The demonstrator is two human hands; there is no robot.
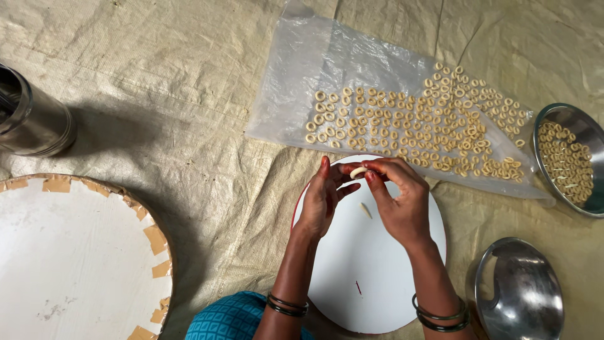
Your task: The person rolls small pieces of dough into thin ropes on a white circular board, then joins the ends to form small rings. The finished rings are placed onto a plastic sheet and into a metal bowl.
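While both hands meet over the far edge of the round white board, the relations read as follows.

Left hand (322,200): fingers extended and apart, fingertips touching the near-left end of the dough piece (358,171); not closed around it.
Right hand (400,200): thumb and forefinger pinched together on the right end of the dough piece.
Dough piece, axis: short pale strip, long axis running left to right between the two hands; equally near to both.
Second dough strip (366,211): lies on the round white board (377,277), just below the hands, untouched.
Plastic sheet (302,82): beyond the board's far edge, carrying rows of small dough rings (402,119).
Steel bowl (569,157): right of the sheet, holding more rings.
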